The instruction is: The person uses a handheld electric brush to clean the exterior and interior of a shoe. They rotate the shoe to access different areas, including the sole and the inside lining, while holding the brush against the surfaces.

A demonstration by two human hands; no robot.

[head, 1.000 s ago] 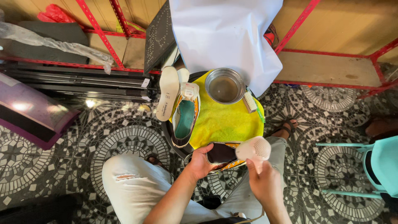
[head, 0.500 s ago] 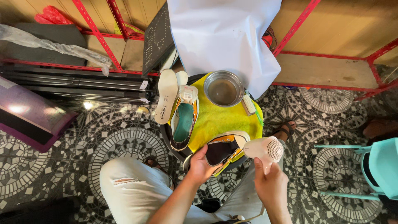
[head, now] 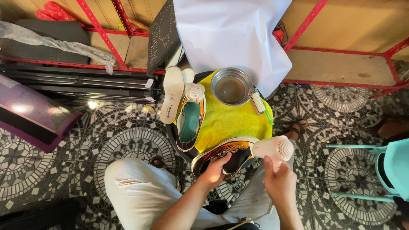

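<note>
My left hand (head: 215, 169) grips a black and orange sneaker (head: 226, 153) by its side, holding it at the near edge of a yellow cloth (head: 226, 121). My right hand (head: 279, 181) holds a white hair dryer (head: 273, 148) by the handle, with its nozzle at the sneaker's opening. A second sneaker (head: 190, 123) with a teal lining lies on the cloth's left side. A white insole (head: 171, 100) leans beside it.
A metal bowl (head: 231, 86) and a small brush (head: 258, 103) sit at the far side of the cloth. A white sheet (head: 232, 36) hangs behind, over red shelving (head: 341, 51). A teal chair (head: 383, 170) stands right; a purple board (head: 30, 113) lies left on the tiled floor.
The hair dryer has turned from nozzle-up to pointing left into the sneaker. My left hand has tilted the sneaker so its orange side shows.
</note>
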